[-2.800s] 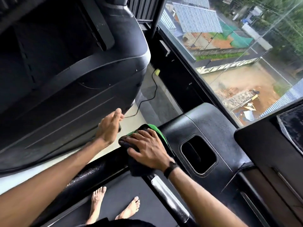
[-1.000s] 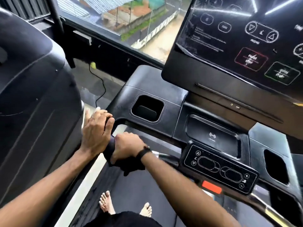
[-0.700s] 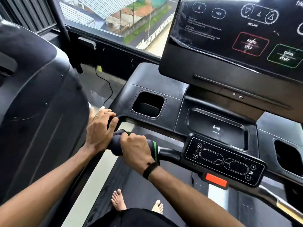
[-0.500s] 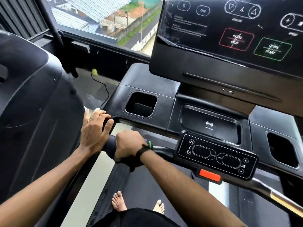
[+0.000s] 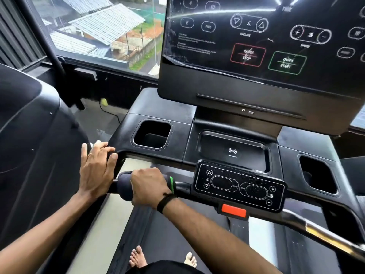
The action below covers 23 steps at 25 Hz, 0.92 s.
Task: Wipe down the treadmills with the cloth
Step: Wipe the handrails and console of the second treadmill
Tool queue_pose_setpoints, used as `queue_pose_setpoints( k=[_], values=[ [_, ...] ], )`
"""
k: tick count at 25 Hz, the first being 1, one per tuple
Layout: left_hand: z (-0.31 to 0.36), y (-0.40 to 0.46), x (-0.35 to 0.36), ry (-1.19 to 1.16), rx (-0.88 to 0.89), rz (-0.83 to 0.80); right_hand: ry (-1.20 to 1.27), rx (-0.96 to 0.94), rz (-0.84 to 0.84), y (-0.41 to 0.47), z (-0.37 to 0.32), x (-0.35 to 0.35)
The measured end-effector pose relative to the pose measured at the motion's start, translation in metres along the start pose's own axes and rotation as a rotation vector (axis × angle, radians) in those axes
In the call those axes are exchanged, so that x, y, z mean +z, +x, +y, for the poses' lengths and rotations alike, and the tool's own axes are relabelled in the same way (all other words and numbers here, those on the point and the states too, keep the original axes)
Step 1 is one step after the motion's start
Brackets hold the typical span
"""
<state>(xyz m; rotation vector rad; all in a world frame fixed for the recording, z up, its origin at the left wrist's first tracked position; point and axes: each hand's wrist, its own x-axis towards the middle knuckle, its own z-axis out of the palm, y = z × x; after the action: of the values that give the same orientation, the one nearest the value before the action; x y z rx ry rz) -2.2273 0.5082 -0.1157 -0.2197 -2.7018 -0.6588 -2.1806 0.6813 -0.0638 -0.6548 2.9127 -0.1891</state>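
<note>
Fingers (image 5: 145, 175) of my right hand (image 5: 149, 187) clench the cloth (image 5: 124, 186) round the handlebar (image 5: 182, 187); left hand (image 5: 95, 172) rests flat, fingers loose. Sliding right, I risk bumping the control pad (image 5: 239, 186).

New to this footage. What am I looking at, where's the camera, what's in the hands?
One picture, from a camera worn on a person's head, looking down at their own arms. They stand barefoot on a treadmill belt. The right hand has a grip on a dark cloth with a green edge, wrapped round the front handlebar. The left hand rests on the console corner, fingers fairly straight, holding nothing. Ahead: a cup holder, a small button panel, a red stop tab, and the big touchscreen.
</note>
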Motion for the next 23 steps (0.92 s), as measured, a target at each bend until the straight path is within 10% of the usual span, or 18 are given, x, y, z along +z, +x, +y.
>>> queue_pose_setpoints(
  k=[4,10,23],
  values=[
    [0.041,0.003,0.003,-0.095,-0.011,0.065,0.275,0.059,-0.375,0.007,0.026,-0.027],
    [0.091,0.002,0.013,-0.244,-0.004,0.075,-0.123,0.015,0.111,-0.038,0.024,0.005],
    [0.147,-0.005,0.024,-0.362,0.035,0.029,-0.33,-0.013,0.264,-0.093,0.039,0.024]
  ],
)
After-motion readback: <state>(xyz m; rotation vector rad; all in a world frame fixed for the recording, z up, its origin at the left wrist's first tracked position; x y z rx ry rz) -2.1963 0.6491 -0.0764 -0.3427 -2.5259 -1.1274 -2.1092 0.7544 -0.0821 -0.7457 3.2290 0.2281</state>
